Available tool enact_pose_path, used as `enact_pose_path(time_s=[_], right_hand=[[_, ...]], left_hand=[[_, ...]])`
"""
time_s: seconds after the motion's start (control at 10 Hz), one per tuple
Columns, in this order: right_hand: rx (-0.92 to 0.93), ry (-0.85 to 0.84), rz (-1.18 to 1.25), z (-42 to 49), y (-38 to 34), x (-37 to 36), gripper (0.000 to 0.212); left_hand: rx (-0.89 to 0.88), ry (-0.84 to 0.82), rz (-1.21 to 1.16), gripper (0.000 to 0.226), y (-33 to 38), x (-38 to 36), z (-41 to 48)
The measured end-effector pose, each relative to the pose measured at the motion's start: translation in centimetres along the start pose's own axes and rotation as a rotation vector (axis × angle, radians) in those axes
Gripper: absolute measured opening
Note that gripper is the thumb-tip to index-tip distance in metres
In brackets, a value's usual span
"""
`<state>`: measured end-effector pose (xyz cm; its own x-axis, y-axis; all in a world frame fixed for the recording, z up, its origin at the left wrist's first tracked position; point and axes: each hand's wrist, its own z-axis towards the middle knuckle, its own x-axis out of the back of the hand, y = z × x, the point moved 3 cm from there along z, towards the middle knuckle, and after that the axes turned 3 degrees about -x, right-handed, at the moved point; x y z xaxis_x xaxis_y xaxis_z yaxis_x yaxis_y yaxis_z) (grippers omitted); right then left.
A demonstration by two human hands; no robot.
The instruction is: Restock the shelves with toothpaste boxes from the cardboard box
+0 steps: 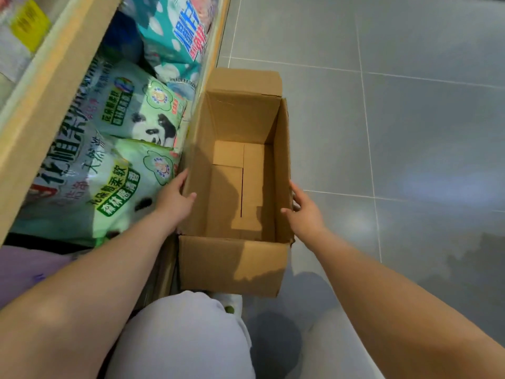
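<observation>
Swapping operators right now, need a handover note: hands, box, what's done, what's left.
Left hand: grips the left wall of the cardboard box, thumb inside the rim.
Right hand: grips the right wall the same way.
Box: upright on the tiled floor, flaps open, beside the tissue packs on the low shelf.
Done: box shows a bare bottom, with no toothpaste boxes in it.
Left: probably clear away the empty box. The restocked shelves are not in view, so check them.
</observation>
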<state>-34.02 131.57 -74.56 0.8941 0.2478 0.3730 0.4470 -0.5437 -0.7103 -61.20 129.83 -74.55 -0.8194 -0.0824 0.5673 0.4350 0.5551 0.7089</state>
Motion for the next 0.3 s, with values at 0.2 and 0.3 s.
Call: enact_pose_path(time_s=[0.2,0.3], right_hand=[[-0.071,-0.013,-0.034,-0.4,-0.9,1.9,0.062],[-0.057,0.079,0.024,-1.5,-3.7,4.6,0.059]], left_hand=[[-0.079,-0.054,0.076,0.063,3.1,-0.3,-1.1],[-0.093,-0.095,0.040,0.060,7.0,0.0,-2.3]])
